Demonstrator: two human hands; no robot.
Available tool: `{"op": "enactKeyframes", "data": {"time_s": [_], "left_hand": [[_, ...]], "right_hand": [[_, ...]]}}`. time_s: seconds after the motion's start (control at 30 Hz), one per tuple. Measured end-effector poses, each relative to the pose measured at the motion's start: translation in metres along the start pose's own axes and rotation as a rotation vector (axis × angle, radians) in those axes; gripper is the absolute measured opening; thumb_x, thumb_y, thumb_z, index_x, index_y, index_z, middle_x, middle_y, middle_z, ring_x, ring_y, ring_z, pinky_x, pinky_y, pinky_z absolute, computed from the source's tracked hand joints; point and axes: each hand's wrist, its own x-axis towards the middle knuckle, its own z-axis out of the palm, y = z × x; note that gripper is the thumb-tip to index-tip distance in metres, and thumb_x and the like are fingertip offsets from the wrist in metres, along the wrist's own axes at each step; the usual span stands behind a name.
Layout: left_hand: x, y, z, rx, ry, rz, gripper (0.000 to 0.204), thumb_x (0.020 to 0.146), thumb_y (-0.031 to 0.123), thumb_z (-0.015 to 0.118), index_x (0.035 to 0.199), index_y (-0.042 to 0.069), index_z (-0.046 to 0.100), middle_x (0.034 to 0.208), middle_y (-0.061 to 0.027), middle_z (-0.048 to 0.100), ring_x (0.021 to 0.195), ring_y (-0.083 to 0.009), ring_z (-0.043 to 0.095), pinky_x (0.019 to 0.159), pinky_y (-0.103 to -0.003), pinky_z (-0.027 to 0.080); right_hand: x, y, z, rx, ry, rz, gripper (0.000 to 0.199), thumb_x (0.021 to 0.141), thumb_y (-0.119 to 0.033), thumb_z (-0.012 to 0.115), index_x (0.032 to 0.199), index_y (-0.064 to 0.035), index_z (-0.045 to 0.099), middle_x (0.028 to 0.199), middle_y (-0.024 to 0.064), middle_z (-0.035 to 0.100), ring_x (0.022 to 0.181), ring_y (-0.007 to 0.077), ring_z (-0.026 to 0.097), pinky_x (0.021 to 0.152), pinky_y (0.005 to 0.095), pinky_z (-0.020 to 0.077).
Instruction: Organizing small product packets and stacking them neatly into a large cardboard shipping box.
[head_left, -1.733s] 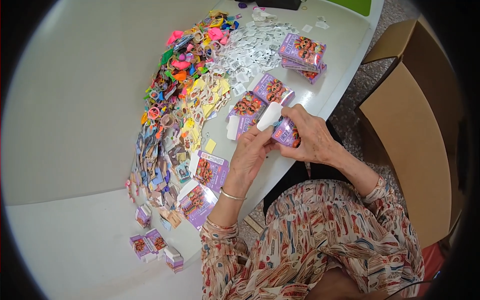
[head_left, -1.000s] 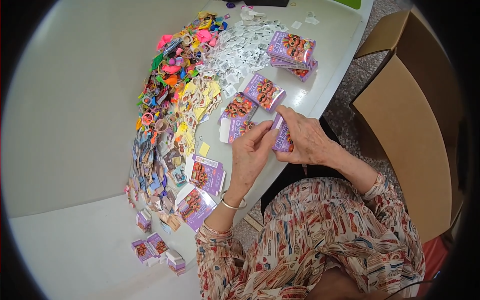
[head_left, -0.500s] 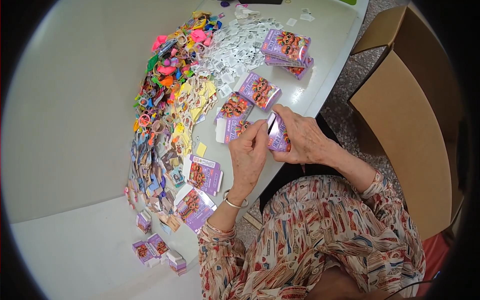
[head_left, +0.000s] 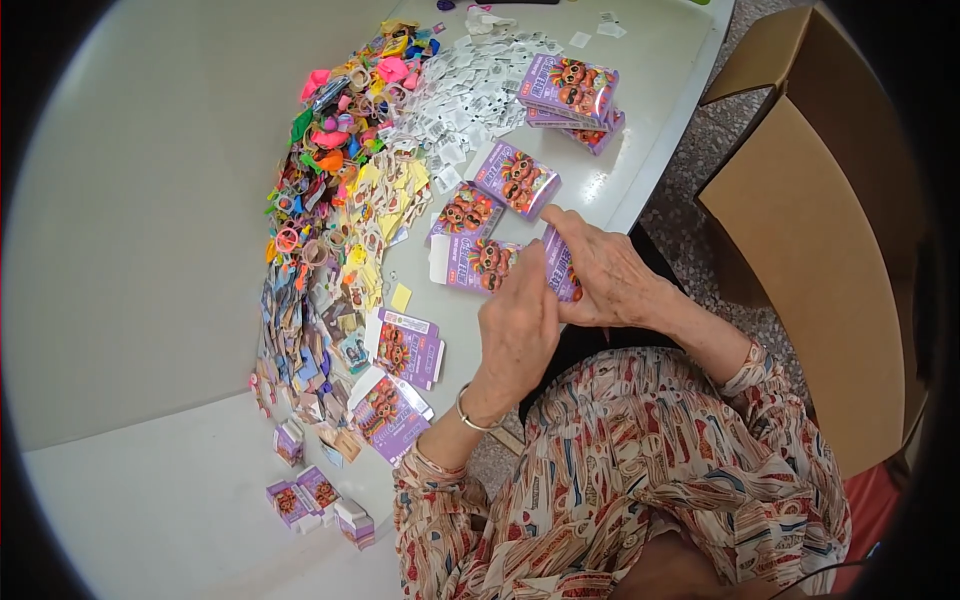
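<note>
My right hand (head_left: 612, 272) is wrapped round a small purple carton (head_left: 562, 268) printed with colourful cartoon figures, held tilted over the table's near edge. Against the carton's left end my left hand (head_left: 520, 325) presses with its fingers together, hiding that end and its flap. Just left of the fingers lies another purple carton (head_left: 492, 265) with a white flap sticking out. Behind it are a tilted carton (head_left: 467, 212) and a further one (head_left: 520, 178). Two flap-ended cartons, one upper (head_left: 408, 348) and one lower (head_left: 392, 412), lie beside my left forearm.
Stacked cartons (head_left: 570, 88) stand at the far right of the table. Heaps of small colourful toys (head_left: 335, 140), yellow cards (head_left: 385, 205) and white packets (head_left: 465, 85) run along the left. A large open cardboard box (head_left: 810, 230) stands to the right. Small purple boxes (head_left: 318, 488) lie lower left.
My left hand has moved up and right, from pinching at the carton's open end to pressing over it. My right hand keeps its hold almost unmoved.
</note>
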Motion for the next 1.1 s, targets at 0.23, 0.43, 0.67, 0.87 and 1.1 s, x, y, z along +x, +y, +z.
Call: {"op": "enactKeyframes", "data": {"time_s": [0.23,0.43,0.67,0.87,1.1], "left_hand": [[-0.011,0.005,0.026,0.079,0.054,0.082,0.054,0.078,-0.008,0.053,0.13,-0.011,0.038,0.12,-0.0315,0.052,0.105,-0.0447,0.056,0.083,-0.044,0.051],[0.01,-0.009,0.033,-0.243,0.006,-0.067,0.054,0.085,0.002,0.055,0.135,-0.008,0.036,0.124,-0.0303,0.052,0.11,-0.0426,0.055,0.092,-0.043,0.046],[0.093,-0.064,0.015,0.321,-0.197,-0.132,0.099,0.07,0.052,0.074,0.14,-0.002,0.031,0.135,-0.0279,0.041,0.133,-0.043,0.03,0.107,-0.058,0.019],[0.09,-0.086,0.016,0.252,-0.06,-0.049,0.1,0.063,0.044,0.078,0.139,0.0,0.032,0.119,-0.0229,0.048,0.115,-0.0383,0.043,0.098,-0.052,0.026],[0.077,-0.051,-0.025,0.398,0.166,0.143,0.096,0.061,0.035,0.077,0.139,0.0,0.033,0.12,-0.02,0.043,0.113,-0.0352,0.04,0.095,-0.05,0.026]], "right_hand": [[-0.007,0.011,0.001,-0.059,-0.027,-0.036,0.078,0.071,-0.03,0.071,0.133,0.0016,0.034,0.096,0.0199,0.051,0.077,0.0382,0.059,0.063,0.045,0.0504],[-0.006,0.017,-0.009,-0.112,0.034,0.055,0.074,0.07,-0.023,0.07,0.129,0.0048,0.035,0.099,0.0221,0.054,0.087,0.0403,0.059,0.07,0.0437,0.0499],[0.011,0.034,-0.021,-0.382,0.11,0.188,0.079,0.069,-0.025,0.072,0.13,0.0092,0.034,0.101,0.0196,0.055,0.096,0.0357,0.056,0.081,0.0425,0.0483],[0.019,0.034,-0.014,-0.487,0.017,0.21,0.085,0.066,-0.027,0.077,0.13,0.0086,0.035,0.1,0.0164,0.051,0.09,0.0315,0.053,0.079,0.0408,0.0465],[0.039,0.042,0.002,-0.486,0.131,-0.02,0.091,0.07,-0.031,0.078,0.135,0.0097,0.029,0.126,0.0275,0.046,0.116,0.0415,0.047,0.1,0.0442,0.0389]]}}
